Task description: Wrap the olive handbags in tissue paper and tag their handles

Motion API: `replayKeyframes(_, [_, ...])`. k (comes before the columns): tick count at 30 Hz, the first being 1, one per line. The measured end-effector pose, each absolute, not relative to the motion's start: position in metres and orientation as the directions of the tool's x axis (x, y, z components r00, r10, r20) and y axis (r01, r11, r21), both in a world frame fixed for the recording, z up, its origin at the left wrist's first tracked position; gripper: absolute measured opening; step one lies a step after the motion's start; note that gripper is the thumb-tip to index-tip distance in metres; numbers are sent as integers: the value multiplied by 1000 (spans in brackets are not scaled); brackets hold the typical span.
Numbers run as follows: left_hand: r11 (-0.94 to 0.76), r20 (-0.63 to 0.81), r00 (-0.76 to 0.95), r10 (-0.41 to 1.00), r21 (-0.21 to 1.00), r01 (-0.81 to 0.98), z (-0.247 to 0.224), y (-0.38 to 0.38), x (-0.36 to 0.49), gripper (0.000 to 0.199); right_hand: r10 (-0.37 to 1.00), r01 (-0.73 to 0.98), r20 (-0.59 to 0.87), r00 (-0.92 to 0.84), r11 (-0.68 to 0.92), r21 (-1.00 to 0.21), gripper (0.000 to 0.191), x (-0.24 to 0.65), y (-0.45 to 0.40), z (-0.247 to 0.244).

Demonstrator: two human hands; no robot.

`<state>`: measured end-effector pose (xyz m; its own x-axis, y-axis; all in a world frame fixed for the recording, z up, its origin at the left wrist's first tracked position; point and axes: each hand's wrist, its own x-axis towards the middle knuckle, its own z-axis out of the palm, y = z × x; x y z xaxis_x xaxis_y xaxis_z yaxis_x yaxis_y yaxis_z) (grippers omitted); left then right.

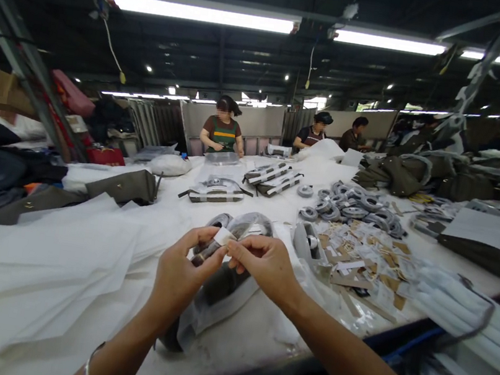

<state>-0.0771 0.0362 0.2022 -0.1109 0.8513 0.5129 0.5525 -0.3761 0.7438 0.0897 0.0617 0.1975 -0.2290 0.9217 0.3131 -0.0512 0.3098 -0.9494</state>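
My left hand (pixel 186 269) is closed around a dark, glossy piece like a strap end (pixel 205 253), held over the table. A small white strip (pixel 224 237) lies across the end of this piece. From the other side, my right hand (pixel 264 265) pinches at the strip, thumb against fingers. Below both hands is a dark olive bag (pixel 221 283), partly covered in translucent white wrapping (pixel 231 310). A curved handle or strap in clear plastic (pixel 252 219) rises just behind the fingers. The fingertips partly hide where strip and strap meet.
White sheets (pixel 64 266) spread across the left of the table. Wrapped strap coils (pixel 364 204) and a heap of tags in small bags (pixel 366 255) lie right of my hands. Wrapped bags (pixel 274 178) sit farther back. Co-workers (pixel 223 130) are across the table.
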Motion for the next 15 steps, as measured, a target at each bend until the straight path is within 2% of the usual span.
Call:
replayKeyframes(3, [-374, 529, -116, 840, 722, 582, 199, 33, -78, 31, 936, 22, 262, -236, 275, -961, 39, 88, 67, 193])
replayKeyframes(7, [-389, 521, -74, 850, 716, 579, 198, 33, -81, 30, 929, 30, 222, -295, 241, -970, 43, 93, 69, 191])
replayKeyframes(15, [-417, 517, -19, 855, 710, 567, 199, 33, -85, 32, 909, 20, 235, -344, 258, -966, 45, 95, 69, 188])
